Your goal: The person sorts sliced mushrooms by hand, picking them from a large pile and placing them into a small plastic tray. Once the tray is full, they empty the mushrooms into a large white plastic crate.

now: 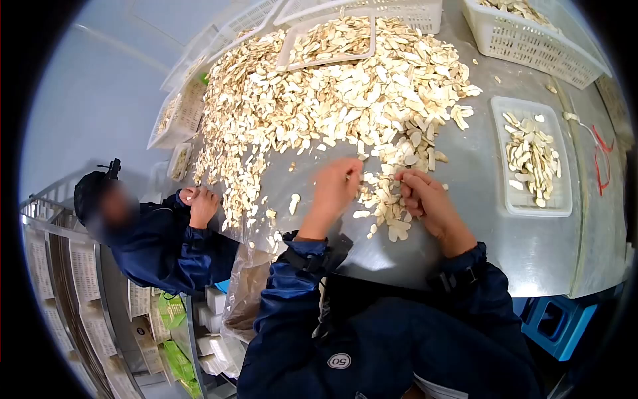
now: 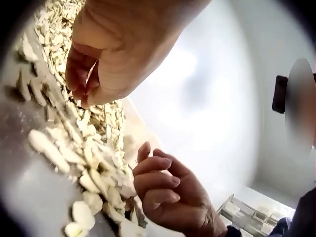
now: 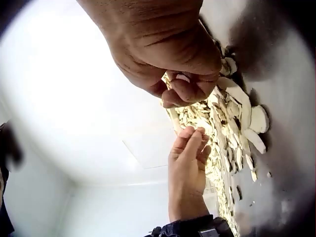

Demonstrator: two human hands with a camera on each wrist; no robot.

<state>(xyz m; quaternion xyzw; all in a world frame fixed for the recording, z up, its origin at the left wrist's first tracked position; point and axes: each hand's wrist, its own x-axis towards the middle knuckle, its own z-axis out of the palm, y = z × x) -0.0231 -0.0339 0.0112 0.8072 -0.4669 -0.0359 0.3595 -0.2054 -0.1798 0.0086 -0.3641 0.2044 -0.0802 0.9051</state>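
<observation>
Pale, dried-looking slices [image 1: 385, 199] lie in a loose patch on the steel table [image 1: 452, 233], at the near end of a large heap [image 1: 319, 100]. My left hand [image 1: 335, 189] hovers at the patch's left side. Its thumb and fingertips [image 2: 86, 96] come together, with no slice showing between them. On the right side, my right hand [image 1: 428, 203] is close over the slices with its fingers curled in. No slice shows in its grasp in the left wrist view, where the curled fingers [image 2: 155, 180] face the camera.
A shallow white tray [image 1: 565, 193] with slices stands at right. Another tray [image 1: 286, 63] sits on the heap, and white perforated baskets [image 1: 531, 50] line the back. At left, another person's hands [image 1: 203, 206] are at the table edge. A blue stool [image 1: 558, 326] stands below right.
</observation>
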